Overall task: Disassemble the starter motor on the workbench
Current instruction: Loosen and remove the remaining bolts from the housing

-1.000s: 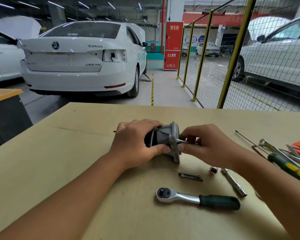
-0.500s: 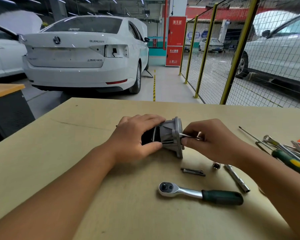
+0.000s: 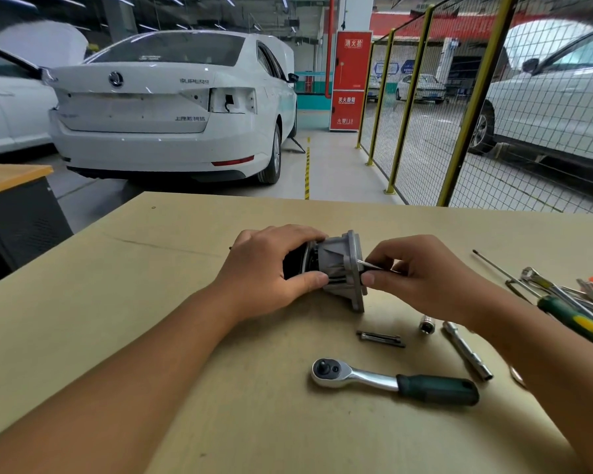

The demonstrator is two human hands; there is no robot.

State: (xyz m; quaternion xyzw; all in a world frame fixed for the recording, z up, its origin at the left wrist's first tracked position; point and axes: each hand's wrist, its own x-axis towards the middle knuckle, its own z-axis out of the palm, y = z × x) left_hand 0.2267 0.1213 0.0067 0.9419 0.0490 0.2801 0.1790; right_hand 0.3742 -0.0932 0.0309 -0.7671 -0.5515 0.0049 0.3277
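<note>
With the left hand [image 3: 271, 273] still gripping the grey metal starter motor [image 3: 339, 268], the right hand [image 3: 421, 278] fingers, pinched on a thin silver through-bolt [image 3: 372, 265], have drawn it slightly outward, freeing the housing.

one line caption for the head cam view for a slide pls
Left hand grips the starter motor on the workbench while the right hand pinches a long bolt at its flange.

We're in a car repair garage: white sedan [image 3: 172, 107] parked behind our workbench [image 3: 117, 302], yellow mesh fencing [image 3: 459, 107], ratchet [image 3: 391, 381] lying out.
</note>
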